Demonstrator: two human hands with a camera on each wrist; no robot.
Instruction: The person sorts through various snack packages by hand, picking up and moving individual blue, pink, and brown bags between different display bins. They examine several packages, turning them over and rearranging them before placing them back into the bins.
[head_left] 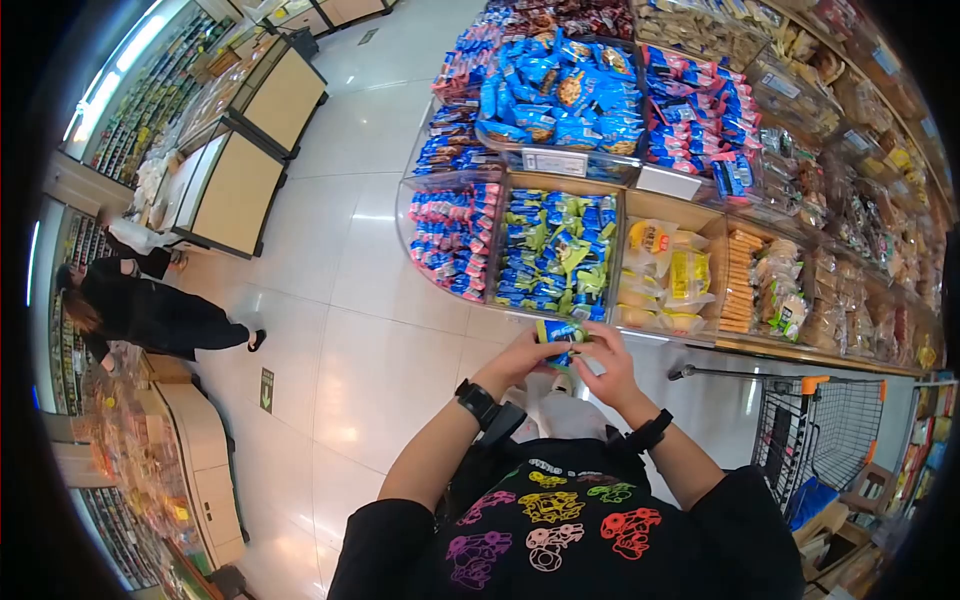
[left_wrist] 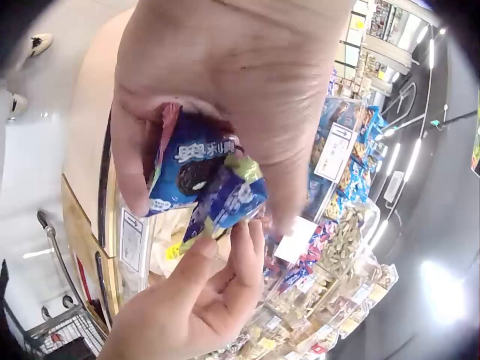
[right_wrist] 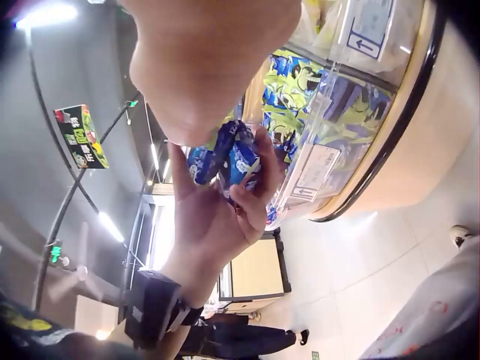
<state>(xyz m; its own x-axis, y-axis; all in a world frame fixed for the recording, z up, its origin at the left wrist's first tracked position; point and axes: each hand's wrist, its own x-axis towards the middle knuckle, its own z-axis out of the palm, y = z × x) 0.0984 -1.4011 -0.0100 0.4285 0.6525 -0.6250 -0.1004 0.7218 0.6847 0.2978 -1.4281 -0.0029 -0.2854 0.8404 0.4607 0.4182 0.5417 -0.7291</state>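
In front of my waist, my left hand (head_left: 527,357) grips small cookie packets, its fingers and thumb curled around their sides. One is a blue packet (left_wrist: 180,169) with a pink edge and a picture of a dark sandwich cookie. Against it lies a blue and green packet (left_wrist: 236,196), whose lower corner is pinched between the thumb and fingers of my right hand (head_left: 608,367). Much of the right-hand fingers is hidden behind its own back in the right wrist view. Just ahead of both hands stands a bin of blue and green packets (head_left: 555,250).
Beside that bin are pink and blue packets (head_left: 455,235) and a compartment of yellow-labelled bags (head_left: 690,275). Large blue bags (head_left: 565,90) fill a raised bin behind. A shopping cart (head_left: 825,430) stands at right. A person in black (head_left: 150,310) is by the left-hand counter.
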